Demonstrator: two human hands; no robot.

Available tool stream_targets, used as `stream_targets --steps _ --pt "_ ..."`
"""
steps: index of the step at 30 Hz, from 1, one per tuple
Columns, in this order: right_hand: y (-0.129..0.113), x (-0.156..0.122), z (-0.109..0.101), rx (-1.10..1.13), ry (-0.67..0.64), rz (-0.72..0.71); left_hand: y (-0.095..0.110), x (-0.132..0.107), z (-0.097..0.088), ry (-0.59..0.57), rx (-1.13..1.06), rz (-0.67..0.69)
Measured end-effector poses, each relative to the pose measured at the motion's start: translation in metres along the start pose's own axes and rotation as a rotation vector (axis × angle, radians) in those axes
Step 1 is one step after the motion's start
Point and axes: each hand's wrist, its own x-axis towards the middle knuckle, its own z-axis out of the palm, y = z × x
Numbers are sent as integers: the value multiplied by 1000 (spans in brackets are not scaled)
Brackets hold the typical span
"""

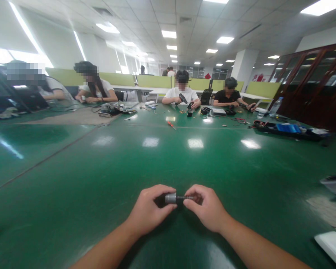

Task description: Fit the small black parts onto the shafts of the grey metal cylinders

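Note:
Above the near part of the green table, my left hand [151,207] is closed around a small silver-and-black cylinder [170,198], with thumb and fingers on either side of its silver body. A thin dark shaft [180,199] sticks out of the cylinder toward the right. My right hand [205,207] pinches the far end of that shaft between thumb and fingertips. The cylinder lies roughly level between the two hands. Its left end is hidden in my left palm, and the shaft's right end is partly covered by my right fingers.
An orange screwdriver [171,125] lies farther back on the green table [123,160]. At the far right is a black tray [280,130] with blue material. A white object [332,246] sits near right. Several people work along the far side, one holding a power drill [183,98].

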Motion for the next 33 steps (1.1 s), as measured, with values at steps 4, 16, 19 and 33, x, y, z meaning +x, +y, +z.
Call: stream_targets --steps 4,16,19,33 --pt "0 0 0 1 0 10 1 0 -1 2 3 -6" --pt "2 0 -1 30 -19 19 1 1 0 11 -10 -11" --pt "2 0 -1 23 -17 13 1 0 0 10 -11 -16" --pt "3 0 -1 43 -14 47 -1 0 -1 20 -15 -21"
